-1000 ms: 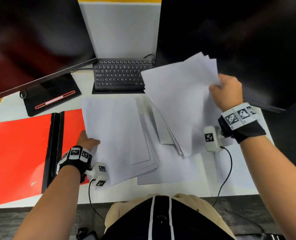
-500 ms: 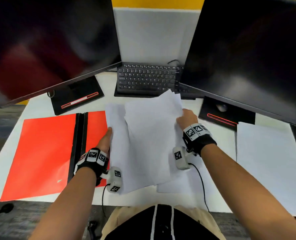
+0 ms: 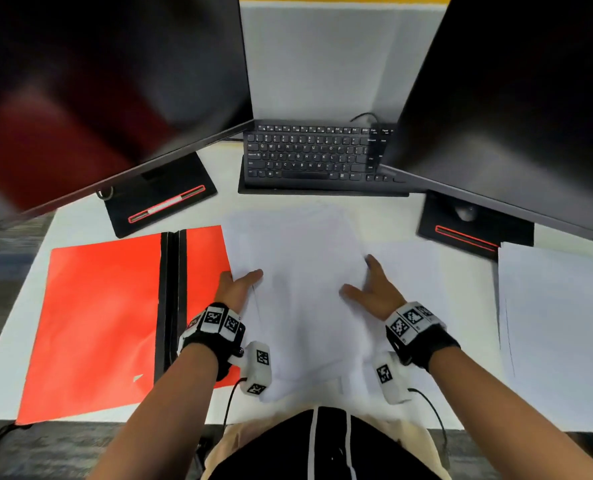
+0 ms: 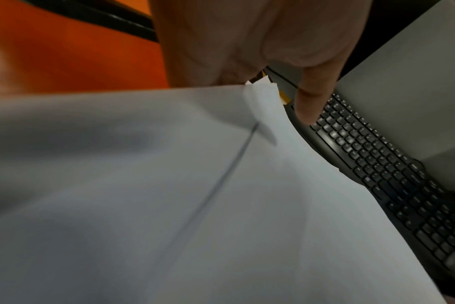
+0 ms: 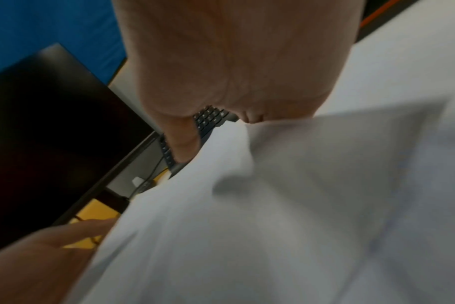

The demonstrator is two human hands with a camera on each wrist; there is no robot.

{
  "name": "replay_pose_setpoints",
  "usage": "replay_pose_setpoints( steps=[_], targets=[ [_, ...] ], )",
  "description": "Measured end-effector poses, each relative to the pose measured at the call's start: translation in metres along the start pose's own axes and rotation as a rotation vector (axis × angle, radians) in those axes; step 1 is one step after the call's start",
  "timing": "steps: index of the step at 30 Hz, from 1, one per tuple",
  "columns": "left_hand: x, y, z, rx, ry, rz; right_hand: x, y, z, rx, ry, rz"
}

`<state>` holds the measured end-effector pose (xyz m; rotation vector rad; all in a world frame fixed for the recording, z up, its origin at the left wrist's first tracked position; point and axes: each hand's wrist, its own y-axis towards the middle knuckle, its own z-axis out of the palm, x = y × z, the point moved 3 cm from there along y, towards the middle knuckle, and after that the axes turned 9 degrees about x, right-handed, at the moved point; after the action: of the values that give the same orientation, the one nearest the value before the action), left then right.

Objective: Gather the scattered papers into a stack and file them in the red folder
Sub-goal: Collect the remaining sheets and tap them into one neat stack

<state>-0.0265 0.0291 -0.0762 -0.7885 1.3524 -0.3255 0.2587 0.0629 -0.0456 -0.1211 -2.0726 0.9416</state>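
The left monitor (image 3: 108, 81) and right monitor (image 3: 513, 98) are overhanging the back of the desk (image 3: 80, 220), the keyboard (image 3: 315, 157) sitting between them. Papers (image 3: 305, 289) are covering the middle; bare surface is lying open behind the red folder (image 3: 97, 313).

This is an office workstation. A white desk (image 3: 80, 216) carries 2 dark screens: the left monitor (image 3: 108, 84) beyond the left hand (image 3: 234, 285) and the right monitor (image 3: 516, 98) beyond the right hand (image 3: 374, 289). Each stands on a flat black foot with a red stripe, the left base (image 3: 163, 192) and the right base (image 3: 468, 223). A black keyboard (image 3: 308, 154) lies ahead of both hands, backed by a grey partition panel (image 3: 322, 64). An open red folder (image 3: 101, 317) lies left of the left hand. White sheets (image 3: 305, 306) spread between the hands, with further sheets (image 3: 558, 306) right of the right hand. Dark grey flooring (image 3: 28, 455) shows below the desk edge.
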Motion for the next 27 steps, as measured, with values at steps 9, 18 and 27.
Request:
replay_pose_setpoints(
  steps=[9,18,27],
  targets=[
    [-0.001,0.0,-0.003,0.017,0.152,0.011,0.002,-0.006,0.045,0.05,0.208,-0.097],
    [-0.036,-0.048,0.018,0.267,0.037,0.254,0.014,-0.004,-0.004,-0.136,0.432,-0.049],
    [-0.116,-0.1,0.038,0.254,0.064,0.688,0.08,-0.043,-0.049,-0.271,0.568,-0.583]
  ],
)
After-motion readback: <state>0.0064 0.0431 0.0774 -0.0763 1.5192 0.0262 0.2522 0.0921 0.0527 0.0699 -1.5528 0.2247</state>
